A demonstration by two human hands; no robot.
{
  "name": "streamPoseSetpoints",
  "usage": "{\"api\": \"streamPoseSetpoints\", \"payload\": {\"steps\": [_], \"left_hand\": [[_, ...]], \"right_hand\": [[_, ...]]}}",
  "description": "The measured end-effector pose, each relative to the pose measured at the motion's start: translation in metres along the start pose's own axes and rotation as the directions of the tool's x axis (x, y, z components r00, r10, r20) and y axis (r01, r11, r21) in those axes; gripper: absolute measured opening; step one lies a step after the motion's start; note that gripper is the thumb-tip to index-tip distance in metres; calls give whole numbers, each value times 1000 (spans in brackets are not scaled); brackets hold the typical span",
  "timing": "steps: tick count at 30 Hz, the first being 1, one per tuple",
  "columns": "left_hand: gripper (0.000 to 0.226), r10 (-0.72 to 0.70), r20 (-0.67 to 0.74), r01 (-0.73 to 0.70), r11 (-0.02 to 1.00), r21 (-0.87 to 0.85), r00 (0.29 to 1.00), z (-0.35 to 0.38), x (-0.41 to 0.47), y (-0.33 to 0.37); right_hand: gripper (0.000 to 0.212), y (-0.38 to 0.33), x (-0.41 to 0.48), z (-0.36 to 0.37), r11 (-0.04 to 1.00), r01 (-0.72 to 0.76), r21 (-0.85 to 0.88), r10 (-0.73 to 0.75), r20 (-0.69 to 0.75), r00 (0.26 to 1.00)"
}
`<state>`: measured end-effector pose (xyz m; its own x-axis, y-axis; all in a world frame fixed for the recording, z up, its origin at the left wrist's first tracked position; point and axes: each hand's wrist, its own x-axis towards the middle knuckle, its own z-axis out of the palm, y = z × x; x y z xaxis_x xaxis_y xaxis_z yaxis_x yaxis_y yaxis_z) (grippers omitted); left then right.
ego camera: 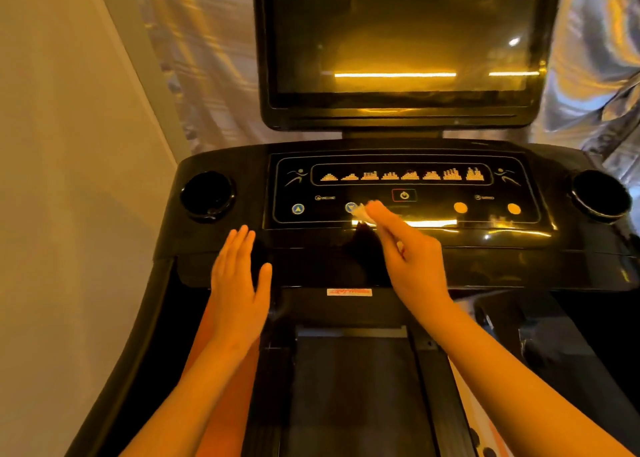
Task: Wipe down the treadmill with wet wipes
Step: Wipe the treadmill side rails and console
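Wet wipe [361, 213], small and white, is pinched at the fingertips of the right grip [412, 262], at 11 o'clock from its palm, against the treadmill [519, 266] control panel [485, 214]. At 9 o'clock, the left grip [239, 294] is flat with its fingers straight.

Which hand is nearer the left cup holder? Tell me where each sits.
Left. The left hand, open, is just below and right of the left cup holder; the right hand pinches a wipe on the button panel, well to the right.
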<state>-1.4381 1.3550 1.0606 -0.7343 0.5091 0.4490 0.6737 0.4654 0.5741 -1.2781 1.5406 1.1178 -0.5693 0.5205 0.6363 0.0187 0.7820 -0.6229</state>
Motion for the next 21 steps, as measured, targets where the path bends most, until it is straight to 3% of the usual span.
{"api": "streamPoseSetpoints", "payload": {"steps": [4,7,12,17,21], "left_hand": [[55,-52,-60,54,998,31,997,-23,19,-42],[55,-169,-110,172,985,20,979,-38,35,-76],[64,-387,26,385,921,59,922,-45,49,-119],[67,-371,57,363,924,121,927,-40,50,-124],[67,-372,68,362,924,119,926,-40,49,-125]], "right_hand": [[38,-30,43,68,998,6,62,-9,60,998],[36,-52,67,115,986,167,14,-168,91,982],[40,-67,75,189,813,552,-183,-469,357,808],[42,-58,59,219,715,655,-245,-550,380,743],[61,-61,62,239,596,758,-264,-548,556,625]]}}
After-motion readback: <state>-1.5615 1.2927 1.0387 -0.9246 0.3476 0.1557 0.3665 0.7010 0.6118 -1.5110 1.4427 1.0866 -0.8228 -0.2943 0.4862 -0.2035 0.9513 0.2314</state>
